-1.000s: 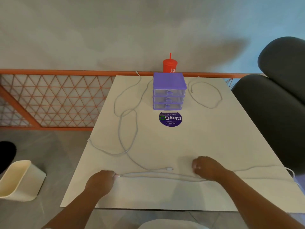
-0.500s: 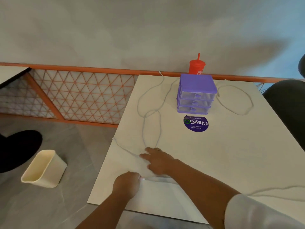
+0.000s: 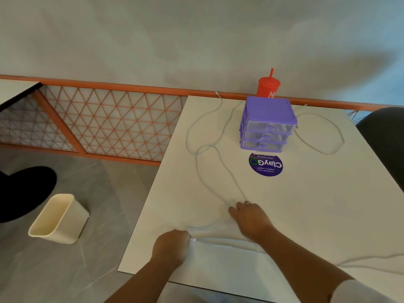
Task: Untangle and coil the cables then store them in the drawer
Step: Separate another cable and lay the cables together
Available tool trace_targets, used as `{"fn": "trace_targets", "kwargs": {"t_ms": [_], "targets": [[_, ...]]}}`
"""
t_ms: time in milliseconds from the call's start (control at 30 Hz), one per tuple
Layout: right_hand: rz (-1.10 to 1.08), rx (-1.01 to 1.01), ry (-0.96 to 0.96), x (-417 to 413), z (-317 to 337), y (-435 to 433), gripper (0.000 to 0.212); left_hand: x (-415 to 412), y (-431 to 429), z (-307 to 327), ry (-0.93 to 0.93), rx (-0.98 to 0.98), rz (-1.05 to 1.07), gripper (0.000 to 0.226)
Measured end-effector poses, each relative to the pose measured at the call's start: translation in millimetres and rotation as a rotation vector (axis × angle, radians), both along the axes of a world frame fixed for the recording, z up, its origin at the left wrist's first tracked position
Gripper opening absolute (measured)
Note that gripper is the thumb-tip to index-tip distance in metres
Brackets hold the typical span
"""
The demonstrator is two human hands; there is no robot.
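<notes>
A long white cable (image 3: 197, 162) loops over the left half of the white table (image 3: 328, 204). A second white cable (image 3: 323, 149) lies in a loop to the right of the purple three-drawer box (image 3: 267, 125), whose drawers are all closed. My left hand (image 3: 171, 246) grips one end of the long cable near the table's front left edge. My right hand (image 3: 249, 217) reaches across above it, fingers down on the cable where two strands meet. More cable (image 3: 371, 259) trails off to the right.
A red cup with a straw (image 3: 268, 87) stands behind the drawer box. A round purple sticker (image 3: 265, 165) lies in front of it. On the floor to the left sits a cream bin (image 3: 58, 219). A dark chair (image 3: 384, 136) is at the right.
My right hand crossed from the right of the cable to the left and now rests further in on the looped strands. The view swung left. My left hand keeps its hold.
</notes>
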State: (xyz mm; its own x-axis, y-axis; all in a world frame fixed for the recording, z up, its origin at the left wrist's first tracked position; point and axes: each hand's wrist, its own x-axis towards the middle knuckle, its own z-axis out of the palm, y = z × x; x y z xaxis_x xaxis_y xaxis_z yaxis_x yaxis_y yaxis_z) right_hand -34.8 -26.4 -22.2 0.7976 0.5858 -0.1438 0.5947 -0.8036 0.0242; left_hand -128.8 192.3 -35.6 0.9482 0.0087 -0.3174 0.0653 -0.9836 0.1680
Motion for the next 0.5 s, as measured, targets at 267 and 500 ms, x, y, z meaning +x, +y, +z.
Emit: {"fn": "trace_targets", "kwargs": {"t_ms": [267, 500], "targets": [[0.033, 0.022, 0.011, -14, -3, -1, 0.049, 2, -1, 4, 0.031, 0.001, 0.001, 0.039], [-0.046, 0.201, 0.119, -23, 2, 8, 0.013, 5, -7, 21, 0.131, -0.125, 0.119, 0.032]]}}
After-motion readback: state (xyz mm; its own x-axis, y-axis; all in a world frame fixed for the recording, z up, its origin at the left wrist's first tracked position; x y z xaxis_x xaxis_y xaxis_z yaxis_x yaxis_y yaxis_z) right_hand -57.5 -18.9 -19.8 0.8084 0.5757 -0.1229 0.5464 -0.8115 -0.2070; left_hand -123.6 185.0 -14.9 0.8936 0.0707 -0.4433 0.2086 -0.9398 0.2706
